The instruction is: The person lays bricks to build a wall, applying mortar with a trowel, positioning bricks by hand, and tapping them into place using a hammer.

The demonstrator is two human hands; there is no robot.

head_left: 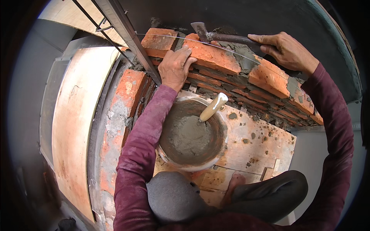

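With my right hand (291, 52) I hold a brick hammer (235, 38) by its dark handle, closed round the end, the forefinger stretched along it. The metal head is over the far edge of an orange brick (212, 56) on top of the wall. My left hand (176, 68) grips that brick's left end, fingertips on the upper edge and thumb against its near face. A thin white string (227, 50) runs across the brick tops. Grey mortar (246, 57) fills the joint to its right. Below stands a bucket (165, 133) of wet mortar with a wooden-handled trowel (213, 107), its blade hidden.
A metal upright (129, 36) and thin rods rise left of my left hand. A low brick edge (115, 127) and a plywood sheet (73, 115) lie left. Mortar-spattered boards (250, 142) are under the bucket. My bent knees are close below it. A dark wall (266, 15) stands behind the bricks.
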